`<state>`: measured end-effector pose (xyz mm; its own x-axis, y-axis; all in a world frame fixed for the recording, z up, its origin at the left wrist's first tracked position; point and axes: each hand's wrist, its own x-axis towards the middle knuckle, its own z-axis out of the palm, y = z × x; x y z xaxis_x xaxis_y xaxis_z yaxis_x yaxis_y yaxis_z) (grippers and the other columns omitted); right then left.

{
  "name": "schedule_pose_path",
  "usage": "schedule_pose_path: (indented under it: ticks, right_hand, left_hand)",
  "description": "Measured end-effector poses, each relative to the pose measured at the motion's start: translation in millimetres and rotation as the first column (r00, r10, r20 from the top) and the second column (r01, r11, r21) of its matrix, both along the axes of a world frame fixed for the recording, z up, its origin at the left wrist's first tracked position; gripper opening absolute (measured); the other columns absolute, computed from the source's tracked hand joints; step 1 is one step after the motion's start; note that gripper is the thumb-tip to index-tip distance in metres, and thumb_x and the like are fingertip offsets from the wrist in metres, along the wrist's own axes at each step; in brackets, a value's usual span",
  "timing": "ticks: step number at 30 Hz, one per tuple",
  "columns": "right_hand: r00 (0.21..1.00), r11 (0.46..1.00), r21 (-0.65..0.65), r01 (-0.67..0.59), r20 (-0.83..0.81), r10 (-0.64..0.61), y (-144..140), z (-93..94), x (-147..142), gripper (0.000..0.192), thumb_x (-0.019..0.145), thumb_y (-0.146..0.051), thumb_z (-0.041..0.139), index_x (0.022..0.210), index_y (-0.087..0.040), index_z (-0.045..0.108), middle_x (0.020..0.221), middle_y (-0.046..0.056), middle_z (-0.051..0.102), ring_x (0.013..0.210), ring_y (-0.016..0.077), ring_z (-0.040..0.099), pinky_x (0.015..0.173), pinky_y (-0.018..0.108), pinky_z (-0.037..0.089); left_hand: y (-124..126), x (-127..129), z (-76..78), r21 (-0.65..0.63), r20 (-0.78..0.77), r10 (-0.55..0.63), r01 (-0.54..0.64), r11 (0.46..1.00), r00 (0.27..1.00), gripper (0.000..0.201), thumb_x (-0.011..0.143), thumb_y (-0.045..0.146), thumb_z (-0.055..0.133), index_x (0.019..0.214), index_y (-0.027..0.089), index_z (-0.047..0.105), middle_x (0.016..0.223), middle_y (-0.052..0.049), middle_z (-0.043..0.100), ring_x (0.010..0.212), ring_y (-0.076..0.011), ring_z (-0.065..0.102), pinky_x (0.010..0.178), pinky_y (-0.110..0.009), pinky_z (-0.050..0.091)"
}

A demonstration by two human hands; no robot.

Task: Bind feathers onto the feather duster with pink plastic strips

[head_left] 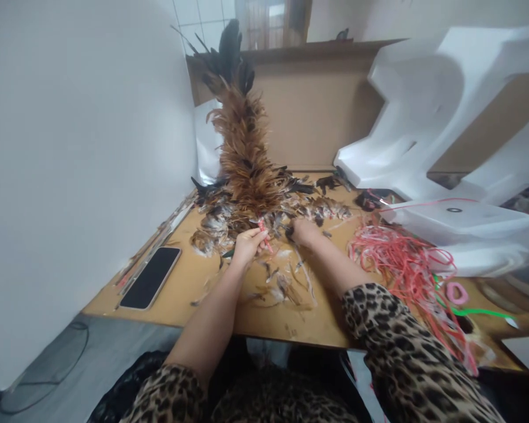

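Observation:
My left hand [250, 244] is closed around the red-wrapped lower end [263, 229] of a feather duster. Thick brown feathers [247, 153] cover the duster's length, with black ones [231, 50] at its far tip. It points away from me over the table. To the right, my right hand [304, 232] is down at the loose feathers [330, 208], its fingers bent together beside a dark tuft. Its fingertips are mostly hidden, so what they hold cannot be made out. Small stray feathers [282, 288] lie scattered nearer to me.
A black-screened phone [151, 277] lies at the table's left, beside thin sticks [158, 235] along the wall. Tangled red string [401, 258] spreads on the right, near a pink ring [457, 292] and green strip [480, 312]. White foam pieces [414, 111] stand behind it. A brown board [312, 111] backs the table.

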<state>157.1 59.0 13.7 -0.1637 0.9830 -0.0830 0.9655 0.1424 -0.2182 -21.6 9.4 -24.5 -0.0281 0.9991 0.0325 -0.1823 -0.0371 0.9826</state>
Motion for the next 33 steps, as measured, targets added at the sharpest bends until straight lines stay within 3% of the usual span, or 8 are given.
schedule_pose_path:
  ticks: [4, 7, 10, 13, 17, 20, 27, 33]
  right_hand:
    - [0.995, 0.999, 0.039, 0.022, -0.101, -0.018, 2, -10.1, 15, 0.040, 0.067, -0.020, 0.063, 0.106, -0.014, 0.061, 0.099, 0.016, 0.066, 0.091, 0.0250, 0.062, 0.075, 0.030, 0.045]
    - [0.908, 0.996, -0.004, 0.094, -0.410, -0.087, 5, -22.7, 34, 0.044, 0.062, -0.019, 0.065, 0.105, -0.015, 0.058, 0.082, 0.007, 0.066, 0.071, 0.0160, 0.060, 0.064, 0.024, 0.045]
    - [0.502, 0.978, -0.181, 0.108, -0.839, -0.210, 7, -31.8, 52, 0.045, 0.058, -0.020, 0.065, 0.102, -0.015, 0.057, 0.063, -0.002, 0.058, 0.051, 0.0086, 0.049, 0.052, 0.021, 0.040]
    - [0.075, 0.966, -0.259, -0.020, -0.964, -0.257, 4, -30.8, 60, 0.045, 0.054, -0.023, 0.069, 0.096, -0.017, 0.055, 0.061, -0.005, 0.055, 0.047, 0.0053, 0.042, 0.046, 0.018, 0.033]
    - [-0.179, 0.935, -0.235, -0.266, -0.941, -0.288, -5, -22.0, 55, 0.034, 0.057, -0.023, 0.073, 0.081, -0.020, 0.049, 0.068, -0.004, 0.056, 0.047, 0.0029, 0.035, 0.042, 0.015, 0.023]
    - [-0.246, 0.914, -0.212, -0.347, -0.919, -0.307, -11, -20.6, 49, 0.030, 0.062, -0.026, 0.071, 0.073, -0.020, 0.044, 0.066, -0.003, 0.052, 0.045, 0.0033, 0.031, 0.039, 0.015, 0.019]
    - [-0.209, 0.879, -0.218, -0.425, -0.921, -0.329, -18, -23.1, 43, 0.022, 0.072, -0.036, 0.061, 0.084, -0.020, 0.052, 0.076, -0.001, 0.054, 0.043, 0.0026, 0.021, 0.038, 0.015, 0.016]
    - [-0.214, 0.853, -0.239, -0.465, -0.904, -0.370, -23, -23.0, 27, 0.043, 0.065, -0.039, 0.071, 0.101, -0.021, 0.057, 0.061, -0.006, 0.050, 0.040, 0.0019, 0.024, 0.038, 0.014, 0.018]
  left_hand:
    - [-1, 1, 1.7, -0.009, 0.019, 0.004, -0.004, 1.000, 1.000, 0.029, 0.065, 0.039, 0.071, 0.073, 0.012, 0.068, 0.052, 0.001, 0.056, 0.038, -0.0028, 0.040, 0.036, -0.016, 0.025]
    - [-1, 1, 2.0, -0.007, 0.018, 0.004, -0.004, 1.000, 1.000, 0.029, 0.065, 0.040, 0.071, 0.073, 0.012, 0.068, 0.051, 0.001, 0.055, 0.037, -0.0027, 0.039, 0.036, -0.016, 0.025]
    - [-1, 1, 0.6, 0.006, 0.017, 0.001, -0.001, 1.000, 1.000, 0.030, 0.065, 0.041, 0.071, 0.072, 0.012, 0.068, 0.051, 0.001, 0.056, 0.038, -0.0030, 0.040, 0.037, -0.016, 0.026]
    - [0, 0, -1.2, 0.008, 0.009, -0.004, 0.004, 1.000, 1.000, 0.031, 0.065, 0.042, 0.071, 0.073, 0.012, 0.068, 0.052, 0.001, 0.056, 0.039, -0.0031, 0.040, 0.038, -0.017, 0.027]
    - [0, 0, -2.5, 0.005, -0.006, -0.007, 0.007, 1.000, 1.000, 0.032, 0.066, 0.044, 0.070, 0.074, 0.012, 0.067, 0.051, 0.002, 0.055, 0.039, -0.0034, 0.040, 0.038, -0.017, 0.027]
    - [0, -1, -3.2, 0.008, 0.003, 0.010, -0.010, 1.000, 1.000, 0.033, 0.064, 0.043, 0.071, 0.078, 0.013, 0.068, 0.059, 0.000, 0.060, 0.040, -0.0034, 0.041, 0.039, -0.017, 0.028]
    - [0, 0, -4.7, 0.034, -0.013, 0.000, 0.001, 0.999, 1.000, 0.031, 0.068, 0.043, 0.069, 0.073, 0.013, 0.067, 0.049, 0.003, 0.052, 0.039, -0.0033, 0.039, 0.039, -0.017, 0.027]
    - [-1, 1, -5.1, 0.021, -0.020, -0.024, 0.025, 0.999, 0.999, 0.031, 0.069, 0.043, 0.069, 0.074, 0.012, 0.067, 0.050, 0.003, 0.053, 0.038, -0.0031, 0.039, 0.038, -0.017, 0.026]
